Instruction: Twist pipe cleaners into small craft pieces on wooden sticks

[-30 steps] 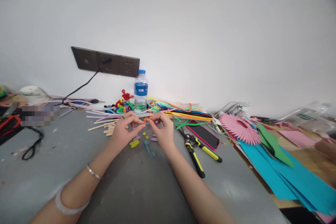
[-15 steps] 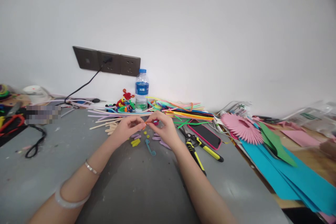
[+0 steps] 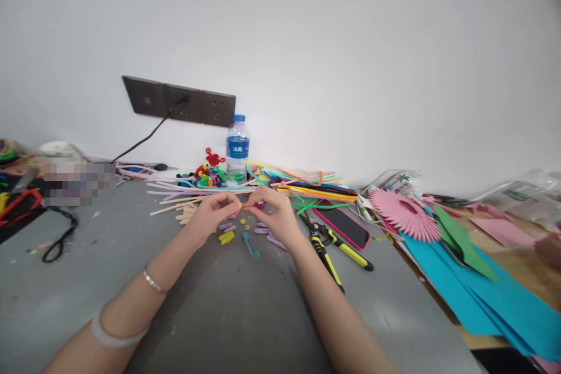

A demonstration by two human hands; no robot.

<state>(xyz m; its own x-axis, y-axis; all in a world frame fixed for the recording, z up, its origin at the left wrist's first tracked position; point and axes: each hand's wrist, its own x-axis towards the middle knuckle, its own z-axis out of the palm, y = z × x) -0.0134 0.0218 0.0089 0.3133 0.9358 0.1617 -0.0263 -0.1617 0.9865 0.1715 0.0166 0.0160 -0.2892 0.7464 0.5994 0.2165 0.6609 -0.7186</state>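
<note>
My left hand (image 3: pixel 214 214) and my right hand (image 3: pixel 275 214) meet above the grey table, fingertips pinched on a short orange pipe cleaner (image 3: pixel 242 205). Most of that piece is hidden by the fingers. Just below them lie yellow pipe cleaner pieces (image 3: pixel 227 238), tiny yellow curls (image 3: pixel 247 227) and purple pieces (image 3: pixel 275 241). A blue pipe cleaner (image 3: pixel 249 246) with curled ends rests closer to me. Behind my hands are long pipe cleaners (image 3: pixel 315 189) in many colours.
Yellow-and-black pliers (image 3: pixel 326 245) lie right of my right forearm, beside a phone (image 3: pixel 344 225) with a pink edge. A water bottle (image 3: pixel 237 152) stands by the wall. Further right are a pink pleated paper ring (image 3: pixel 385 204) and blue paper sheets (image 3: pixel 482 292). A black cable (image 3: pixel 144 139) hangs at left.
My fingers have shifted very slightly around the orange pipe cleaner, and a little more of it shows between them. The things on the table have stayed in place.
</note>
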